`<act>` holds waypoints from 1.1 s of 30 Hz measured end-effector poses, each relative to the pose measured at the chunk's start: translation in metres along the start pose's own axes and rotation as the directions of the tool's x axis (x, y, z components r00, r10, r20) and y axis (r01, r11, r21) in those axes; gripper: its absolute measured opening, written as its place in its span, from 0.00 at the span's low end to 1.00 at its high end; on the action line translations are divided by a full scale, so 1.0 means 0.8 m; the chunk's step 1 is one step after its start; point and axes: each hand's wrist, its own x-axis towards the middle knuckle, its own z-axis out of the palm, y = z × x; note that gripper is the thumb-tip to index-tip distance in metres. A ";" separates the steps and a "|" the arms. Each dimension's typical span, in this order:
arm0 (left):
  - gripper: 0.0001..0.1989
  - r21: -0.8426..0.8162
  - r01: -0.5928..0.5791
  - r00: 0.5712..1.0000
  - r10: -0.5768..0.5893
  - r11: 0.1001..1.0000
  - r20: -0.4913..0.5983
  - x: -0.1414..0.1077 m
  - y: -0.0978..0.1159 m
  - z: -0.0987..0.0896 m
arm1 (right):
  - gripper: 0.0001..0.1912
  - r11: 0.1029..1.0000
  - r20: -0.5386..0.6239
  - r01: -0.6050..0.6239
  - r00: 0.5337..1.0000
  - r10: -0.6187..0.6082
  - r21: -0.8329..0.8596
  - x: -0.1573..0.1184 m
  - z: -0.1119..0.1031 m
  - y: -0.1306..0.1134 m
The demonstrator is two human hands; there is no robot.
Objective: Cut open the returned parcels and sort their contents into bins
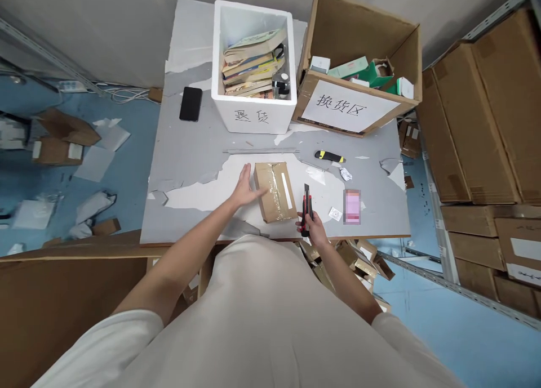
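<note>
A small brown cardboard box (275, 192) with clear tape and a white strip lies on the table near its front edge. My left hand (246, 190) is at the box's left side, fingers spread, the thumb reaching over the box's edge; whether it presses on the cardboard is unclear. To the right of the box, my right hand (313, 226) is closed around a red and black box cutter (306, 208), its tip pointing away from me. A yellow and black cutter (330, 156) lies farther back on the right.
At the back stand a white foam box (253, 116) of books and a large carton (308, 103) of small boxes. A black phone (190, 103) lies at the left. Paper scraps and a pink item (352, 206) lie right. Stacked cartons (490, 117) stand beyond.
</note>
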 end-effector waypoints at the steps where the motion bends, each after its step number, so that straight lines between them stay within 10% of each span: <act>1: 0.51 -0.013 0.004 1.000 -0.004 1.000 -0.021 0.016 0.002 -0.003 | 0.20 0.998 0.008 -0.027 1.000 0.026 0.063 -0.006 0.001 0.007; 6: 0.30 -0.160 0.055 0.998 -0.060 0.986 -0.027 0.049 0.002 -0.007 | 0.22 0.971 -0.026 -0.007 1.000 0.013 0.240 -0.001 0.010 0.017; 12: 0.22 -0.204 0.085 0.964 -0.133 0.975 -0.229 -0.019 -0.029 -0.014 | 0.20 0.964 -0.091 0.194 0.980 -0.179 0.183 0.047 0.010 -0.022; 17: 0.24 -0.111 0.187 0.949 -0.209 0.976 -0.236 -0.093 -0.048 -0.005 | 0.20 0.950 0.014 0.306 0.951 -0.307 0.059 0.088 0.029 -0.060; 21: 0.42 0.138 0.027 0.970 0.007 0.990 -0.244 -0.099 -0.032 -0.005 | 0.19 0.938 0.062 0.340 0.940 -0.337 -0.066 0.096 0.040 -0.071; 24: 0.52 0.367 -0.202 0.972 0.232 0.908 -0.038 -0.074 -0.009 -0.014 | 0.21 0.925 0.052 0.359 0.933 -0.355 -0.123 0.085 0.025 -0.066; 28: 0.54 0.501 -0.352 0.927 0.220 0.790 0.304 -0.045 0.014 -0.020 | 0.25 0.912 0.071 0.313 0.949 -0.306 -0.265 0.055 -0.014 -0.051; 33: 0.62 0.544 -0.346 0.926 0.185 0.764 0.328 -0.041 0.019 -0.013 | 0.38 0.894 0.137 0.255 0.966 -0.219 -0.369 0.021 -0.043 -0.035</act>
